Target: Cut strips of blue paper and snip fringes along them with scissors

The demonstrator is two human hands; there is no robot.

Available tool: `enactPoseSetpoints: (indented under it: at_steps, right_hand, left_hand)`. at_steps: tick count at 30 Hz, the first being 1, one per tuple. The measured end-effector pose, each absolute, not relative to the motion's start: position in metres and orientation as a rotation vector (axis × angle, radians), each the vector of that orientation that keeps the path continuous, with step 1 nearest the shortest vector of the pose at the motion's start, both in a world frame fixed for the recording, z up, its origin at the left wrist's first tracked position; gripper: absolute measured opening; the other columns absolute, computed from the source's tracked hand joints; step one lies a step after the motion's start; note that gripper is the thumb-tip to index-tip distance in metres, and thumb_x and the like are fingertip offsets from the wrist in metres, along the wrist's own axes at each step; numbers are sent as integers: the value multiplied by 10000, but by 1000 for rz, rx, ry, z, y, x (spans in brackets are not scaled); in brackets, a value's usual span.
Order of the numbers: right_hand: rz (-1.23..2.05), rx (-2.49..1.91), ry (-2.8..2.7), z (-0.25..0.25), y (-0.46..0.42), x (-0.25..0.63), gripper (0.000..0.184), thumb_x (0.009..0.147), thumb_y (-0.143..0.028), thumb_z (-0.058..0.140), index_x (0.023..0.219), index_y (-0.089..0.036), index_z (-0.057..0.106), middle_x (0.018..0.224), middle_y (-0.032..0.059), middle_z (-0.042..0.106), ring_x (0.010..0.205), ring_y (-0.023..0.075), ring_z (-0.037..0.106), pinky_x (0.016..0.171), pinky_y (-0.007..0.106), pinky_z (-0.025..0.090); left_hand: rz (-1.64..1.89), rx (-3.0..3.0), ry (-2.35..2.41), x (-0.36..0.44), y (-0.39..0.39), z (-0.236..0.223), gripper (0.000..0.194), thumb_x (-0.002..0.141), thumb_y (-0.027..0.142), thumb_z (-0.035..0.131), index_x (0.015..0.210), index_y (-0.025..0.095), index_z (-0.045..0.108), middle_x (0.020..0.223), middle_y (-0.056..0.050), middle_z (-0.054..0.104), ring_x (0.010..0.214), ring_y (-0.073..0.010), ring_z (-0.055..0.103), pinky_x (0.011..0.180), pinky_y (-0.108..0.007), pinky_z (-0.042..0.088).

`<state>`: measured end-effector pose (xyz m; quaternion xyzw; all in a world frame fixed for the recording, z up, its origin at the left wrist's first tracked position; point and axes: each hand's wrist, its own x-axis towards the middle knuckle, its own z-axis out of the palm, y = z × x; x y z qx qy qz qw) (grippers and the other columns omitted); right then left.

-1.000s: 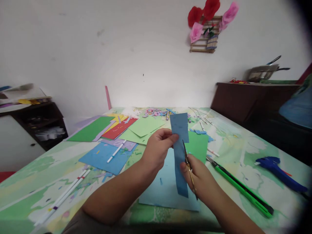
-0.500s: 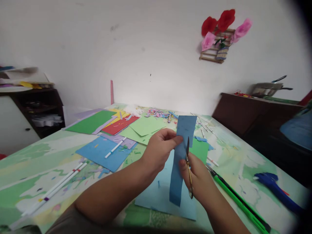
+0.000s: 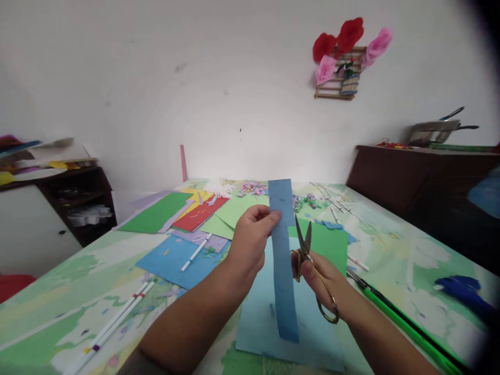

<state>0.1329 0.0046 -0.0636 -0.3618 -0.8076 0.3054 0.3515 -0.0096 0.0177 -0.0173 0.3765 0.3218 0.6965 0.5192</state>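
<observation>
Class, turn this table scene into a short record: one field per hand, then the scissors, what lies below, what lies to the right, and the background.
Left hand: pinching a blue paper strip
Right hand: holding scissors
Blades: spread, points up
Below: light-blue sheet on tablecloth
Right side: green cutter
Background: red flowers on the wall

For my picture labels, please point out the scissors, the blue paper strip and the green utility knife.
Scissors (image 3: 304, 251), head view: near pivot.
Blue paper strip (image 3: 283, 260), head view: its middle.
Green utility knife (image 3: 404, 323), head view: handle.
</observation>
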Motion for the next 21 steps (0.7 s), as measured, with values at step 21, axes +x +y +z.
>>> enactPoseSetpoints:
  at_steps: [21]
  right_hand:
    - [566, -973, -2211, -42, 53, 89, 315, 828, -470, 334, 731, -192, 445, 702, 47, 556, 674, 195, 528, 579, 296, 388]
  left_hand:
    - [2015, 770, 746, -23, 39, -11, 163, 583, 182, 669, 583, 147, 510, 512, 65, 507, 490, -41, 462, 506, -166, 363]
